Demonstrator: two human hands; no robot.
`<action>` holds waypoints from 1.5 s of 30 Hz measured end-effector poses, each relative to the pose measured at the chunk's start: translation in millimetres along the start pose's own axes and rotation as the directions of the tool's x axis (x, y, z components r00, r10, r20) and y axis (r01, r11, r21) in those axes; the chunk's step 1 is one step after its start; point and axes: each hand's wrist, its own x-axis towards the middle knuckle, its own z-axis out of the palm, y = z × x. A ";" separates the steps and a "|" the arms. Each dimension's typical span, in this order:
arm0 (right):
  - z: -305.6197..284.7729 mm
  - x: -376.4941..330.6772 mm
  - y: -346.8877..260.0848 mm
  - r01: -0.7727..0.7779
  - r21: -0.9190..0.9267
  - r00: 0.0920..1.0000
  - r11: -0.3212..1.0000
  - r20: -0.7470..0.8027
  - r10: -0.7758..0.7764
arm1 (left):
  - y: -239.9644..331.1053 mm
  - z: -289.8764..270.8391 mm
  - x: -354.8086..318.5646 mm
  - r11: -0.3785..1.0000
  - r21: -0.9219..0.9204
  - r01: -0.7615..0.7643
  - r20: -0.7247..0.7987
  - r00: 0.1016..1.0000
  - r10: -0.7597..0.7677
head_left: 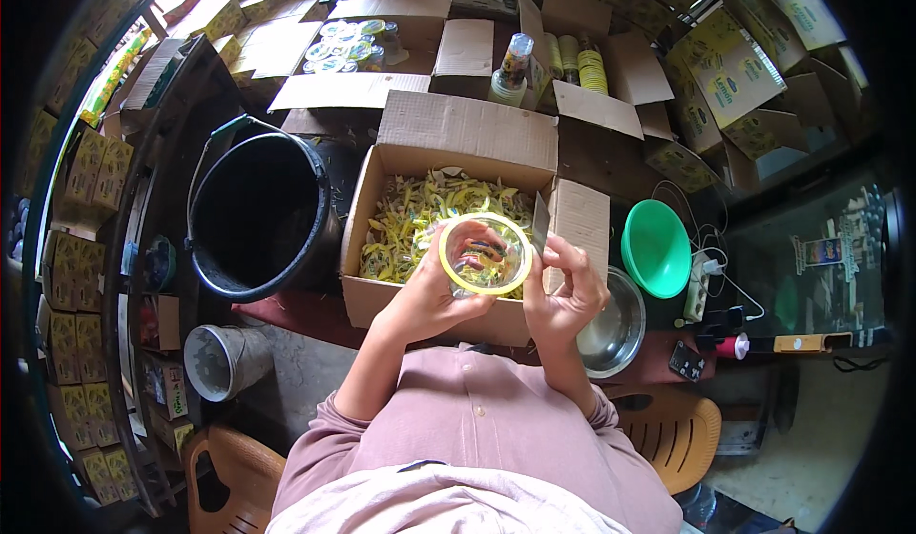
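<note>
My left hand point(429, 291) is closed round a clear plastic cup point(460, 284) with a yellow rim, its mouth tilted up toward me. Beside the cup, my right hand point(563, 295) has its fingers bent and pinched on a flat grey blade-like piece point(541, 221) that stands up from them. The fingertips of this hand come close to the cup's rim; whether they touch it I cannot tell. Below and beyond both hands, an open cardboard box point(468, 131) holds a heap of yellow and clear plastic strips point(405, 219).
A black bucket point(320, 219) stands left of the box, a grey bucket point(227, 362) lower down. To the right are a green bowl point(656, 248), a clear basin point(615, 329) and a phone point(686, 360). Open cartons with packed cups point(343, 45) and stacked cups point(512, 68) stand behind.
</note>
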 end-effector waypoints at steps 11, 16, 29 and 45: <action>-2.3 -5.1 -5.2 -0.002 -0.001 1.000 1.000 -0.007 0.002 | 0.4 -0.8 2.7 0.998 -0.055 0.037 -0.027 0.999 -0.039; -2.6 0.9 2.6 -0.025 0.045 0.999 0.999 0.041 0.023 | -5.5 -4.4 0.9 1.000 -0.021 0.019 0.021 1.000 -0.018; -5.7 0.6 1.7 -0.027 0.070 0.996 0.997 0.091 0.020 | -2.5 4.3 0.2 0.997 0.075 0.037 -0.107 0.994 -0.029; -6.5 1.6 3.4 -0.050 0.101 0.994 0.994 0.106 0.039 | -3.3 -1.8 1.2 0.997 0.080 0.019 0.003 1.000 -0.020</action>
